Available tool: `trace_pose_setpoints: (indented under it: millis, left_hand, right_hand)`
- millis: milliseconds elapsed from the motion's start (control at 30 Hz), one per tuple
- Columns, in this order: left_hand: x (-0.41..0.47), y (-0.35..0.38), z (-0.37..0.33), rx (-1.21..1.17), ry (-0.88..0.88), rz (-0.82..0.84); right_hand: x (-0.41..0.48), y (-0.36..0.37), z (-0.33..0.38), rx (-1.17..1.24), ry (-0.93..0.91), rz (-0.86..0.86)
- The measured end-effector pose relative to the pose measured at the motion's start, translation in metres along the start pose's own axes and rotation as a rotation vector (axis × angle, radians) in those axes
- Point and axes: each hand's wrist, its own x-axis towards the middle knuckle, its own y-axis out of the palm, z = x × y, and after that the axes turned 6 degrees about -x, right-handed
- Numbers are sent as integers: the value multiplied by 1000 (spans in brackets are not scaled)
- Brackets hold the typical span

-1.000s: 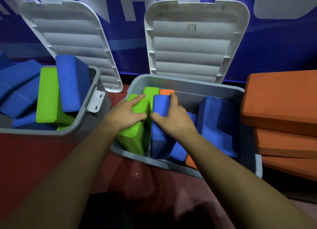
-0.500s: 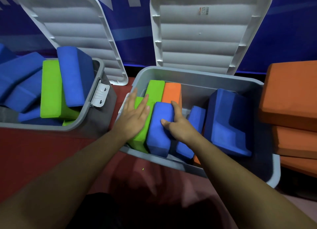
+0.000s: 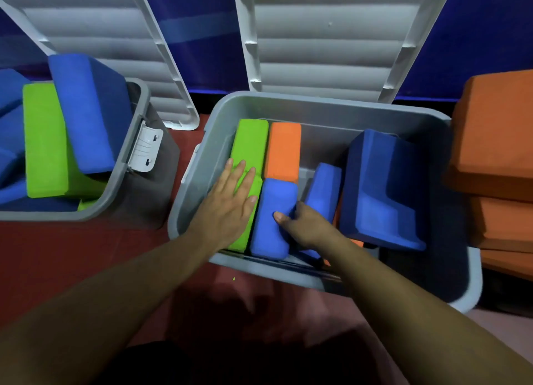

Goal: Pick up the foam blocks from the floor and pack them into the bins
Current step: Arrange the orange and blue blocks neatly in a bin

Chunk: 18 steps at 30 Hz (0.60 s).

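The middle grey bin holds foam blocks standing on edge. My left hand lies flat with straight fingers on a green block at the bin's left side. Beside it, my right hand grips the right side of a blue block, thumb on top. An orange block stands behind the blue one. A narrow blue block and a large dark blue block fill the bin's right half.
A second grey bin at the left holds blue blocks and a green one, piled above its rim. Both white lids stand open against a blue wall. Orange foam slabs are stacked at the right. The floor is red.
The view has tilted down and closer. My left hand flattened onto the green block. The blue block has sunk lower into the bin, with my right hand moving to its right side.
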Motion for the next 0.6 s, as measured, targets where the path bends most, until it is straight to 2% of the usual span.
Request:
trace_pose_setpoints:
  millis: [67,167,233,400,533,600]
  left_hand:
    - [8,5,5,31,32,-12]
    - [8,2,29,-101,-93,64]
    - [3,6,42,-139,-127,41]
    - [3,5,37,-70,-131,37]
    - [5,-7,21,-1,-124,147]
    - [13,-16,10,29,-217,243]
  right_hand:
    - [2,5,2,-47,15,-24]
    - [8,9,21,-93,10,-29]
    - [12,11,26,-114,1,-29]
    - [12,21,14,-91,12,-79]
    - [-7,8,7,36,-34,-74]
    - [-26,-9,2,13,-71,-143]
